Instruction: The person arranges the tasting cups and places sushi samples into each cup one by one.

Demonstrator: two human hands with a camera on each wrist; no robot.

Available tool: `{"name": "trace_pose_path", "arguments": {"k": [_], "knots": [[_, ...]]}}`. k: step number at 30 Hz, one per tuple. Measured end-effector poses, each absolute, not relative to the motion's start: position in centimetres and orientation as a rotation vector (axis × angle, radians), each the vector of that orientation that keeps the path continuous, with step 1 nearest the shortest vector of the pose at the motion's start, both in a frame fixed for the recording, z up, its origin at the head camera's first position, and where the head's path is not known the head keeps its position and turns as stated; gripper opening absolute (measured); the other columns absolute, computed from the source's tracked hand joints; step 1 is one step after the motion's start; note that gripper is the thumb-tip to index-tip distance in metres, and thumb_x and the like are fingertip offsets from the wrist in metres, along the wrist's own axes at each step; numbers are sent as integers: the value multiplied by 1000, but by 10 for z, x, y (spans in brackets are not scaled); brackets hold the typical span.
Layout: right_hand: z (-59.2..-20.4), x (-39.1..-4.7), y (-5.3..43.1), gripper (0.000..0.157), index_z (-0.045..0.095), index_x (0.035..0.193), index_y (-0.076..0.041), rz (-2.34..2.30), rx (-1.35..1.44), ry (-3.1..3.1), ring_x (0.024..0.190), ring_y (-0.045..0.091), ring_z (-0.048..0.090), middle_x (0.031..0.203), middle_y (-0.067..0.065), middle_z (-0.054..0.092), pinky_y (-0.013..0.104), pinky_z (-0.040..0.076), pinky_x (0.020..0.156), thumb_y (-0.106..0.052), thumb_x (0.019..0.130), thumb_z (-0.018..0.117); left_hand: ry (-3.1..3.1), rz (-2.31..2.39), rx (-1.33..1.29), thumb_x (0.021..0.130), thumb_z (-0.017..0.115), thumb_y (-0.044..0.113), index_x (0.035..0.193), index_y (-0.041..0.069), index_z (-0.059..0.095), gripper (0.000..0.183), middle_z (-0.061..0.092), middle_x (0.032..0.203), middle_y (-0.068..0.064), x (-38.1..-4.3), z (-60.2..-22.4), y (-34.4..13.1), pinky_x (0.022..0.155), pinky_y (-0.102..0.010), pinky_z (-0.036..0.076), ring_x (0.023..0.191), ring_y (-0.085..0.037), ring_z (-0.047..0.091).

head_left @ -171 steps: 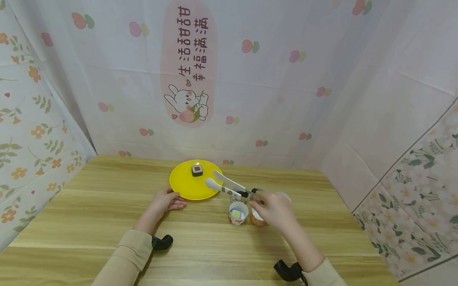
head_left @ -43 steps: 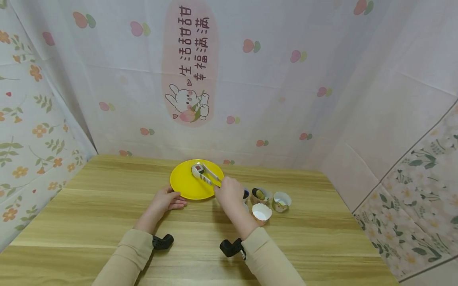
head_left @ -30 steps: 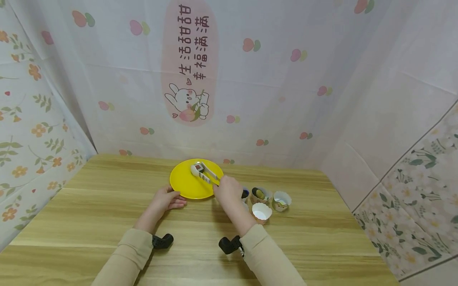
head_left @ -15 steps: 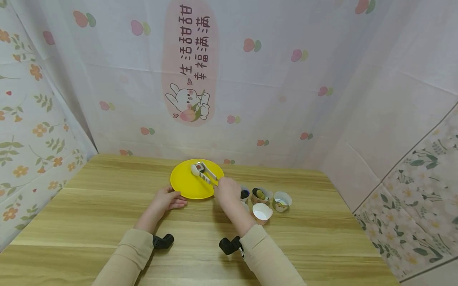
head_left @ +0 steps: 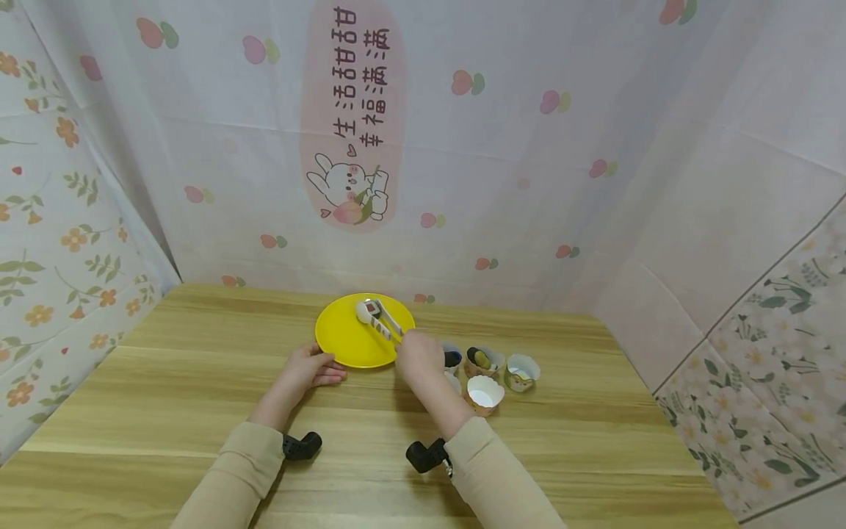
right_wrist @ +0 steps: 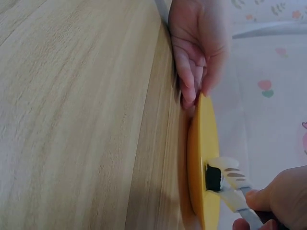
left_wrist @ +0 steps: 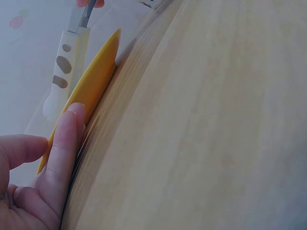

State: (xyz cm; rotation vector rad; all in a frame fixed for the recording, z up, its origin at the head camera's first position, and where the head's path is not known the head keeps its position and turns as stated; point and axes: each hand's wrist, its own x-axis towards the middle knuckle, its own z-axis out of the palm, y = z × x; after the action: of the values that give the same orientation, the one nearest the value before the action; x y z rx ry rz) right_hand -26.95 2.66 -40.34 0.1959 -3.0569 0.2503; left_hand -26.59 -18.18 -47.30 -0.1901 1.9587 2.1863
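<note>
A round yellow plate (head_left: 344, 342) stands near the back of the wooden table, its near left rim pinched by my left hand (head_left: 305, 373). The left wrist view shows the thumb on the rim and fingers (left_wrist: 63, 143) against its underside. My right hand (head_left: 421, 358) grips a pair of tongs (right_wrist: 234, 174) with white, brown-marked ends. Those ends straddle a toy sushi roll (head_left: 373, 309) on the plate's far part. Dark wrapping shows on the roll (right_wrist: 213, 177) in the right wrist view, a reddish centre in the head view. The right hand hides most of the tong handles.
Several paper cups stand right of the plate: a white one (head_left: 485, 393), one with dark and green pieces (head_left: 481, 358), and another (head_left: 523, 372) at far right. One cup is partly hidden by the right arm. A patterned cloth (head_left: 463, 184) hangs behind the table.
From over the cups, my right hand has come left with the tongs, which now surround the sushi roll. Over the last second almost nothing moves. My left hand keeps its hold on the plate.
</note>
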Motion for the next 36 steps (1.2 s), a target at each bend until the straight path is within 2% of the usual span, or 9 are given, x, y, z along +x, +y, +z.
{"name": "trace_pose_path", "arguments": {"k": [10,36], "knots": [[-404,-268,31,27,60,89,-5,322,166,-3099,57,19,53,68,5,53,31,46,45,-30,96,60,1957,2184,-193,101,41,3,137,-14,28,42,65,85,-16,-265,-472,-181,69,-33,59,72,-23,69],[-394,-253,44,23,63,94,-6,306,260,-3014,48,17,49,62,3,52,27,41,39,-29,95,61,1943,2186,-167,101,40,3,136,-15,26,42,65,85,-16,-265,-472,-182,69,-32,59,72,-22,69]]}}
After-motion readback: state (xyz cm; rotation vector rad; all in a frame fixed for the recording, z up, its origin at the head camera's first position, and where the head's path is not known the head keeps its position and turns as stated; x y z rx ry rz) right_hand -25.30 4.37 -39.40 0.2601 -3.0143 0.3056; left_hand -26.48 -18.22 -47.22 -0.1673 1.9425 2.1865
